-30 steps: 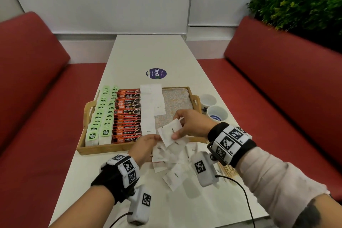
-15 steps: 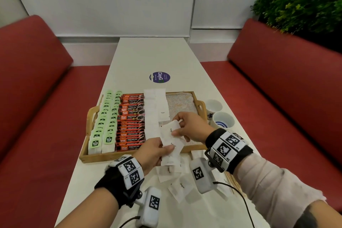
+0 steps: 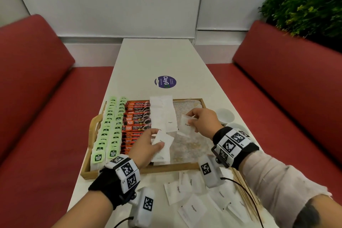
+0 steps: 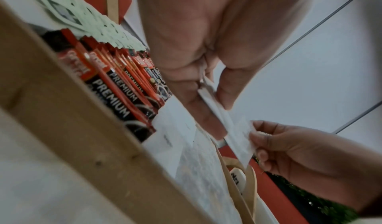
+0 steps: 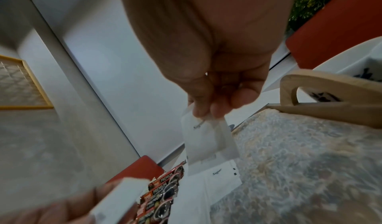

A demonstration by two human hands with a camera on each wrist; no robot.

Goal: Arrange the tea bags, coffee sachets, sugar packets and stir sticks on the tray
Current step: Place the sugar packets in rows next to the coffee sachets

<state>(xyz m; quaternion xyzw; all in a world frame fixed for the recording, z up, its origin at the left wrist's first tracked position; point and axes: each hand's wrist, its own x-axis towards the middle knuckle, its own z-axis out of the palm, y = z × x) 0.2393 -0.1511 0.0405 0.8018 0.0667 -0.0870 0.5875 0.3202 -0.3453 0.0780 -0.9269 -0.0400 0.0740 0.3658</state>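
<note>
A wooden tray [image 3: 148, 169] holds two rows of green tea bags [image 3: 109, 131], a column of orange coffee sachets [image 3: 137, 122] and rows of white sugar packets [image 3: 162, 113]. Over the tray's middle my left hand [image 3: 148, 144] pinches a small stack of sugar packets [image 3: 162, 147] between thumb and fingers [image 4: 206, 96]. My right hand [image 3: 199, 122] pinches a couple of sugar packets [image 3: 186, 126], which hang above the tray's patterned liner [image 5: 289, 162]. More loose sugar packets [image 3: 192, 207] lie on the table near me, and thin wooden stir sticks [image 3: 246, 190] lie at the near right.
Two small white cups [image 3: 224, 115] stand just right of the tray. A round purple sticker [image 3: 165, 82] marks the white table [image 3: 157, 57] beyond the tray. Red benches [image 3: 37, 98] run along both sides, with a plant [image 3: 305, 9] at the back right.
Both hands have moved forward from the near table edge to over the tray, each carrying sugar packets; the right hand has pulled its packets away to the right of the left hand's stack.
</note>
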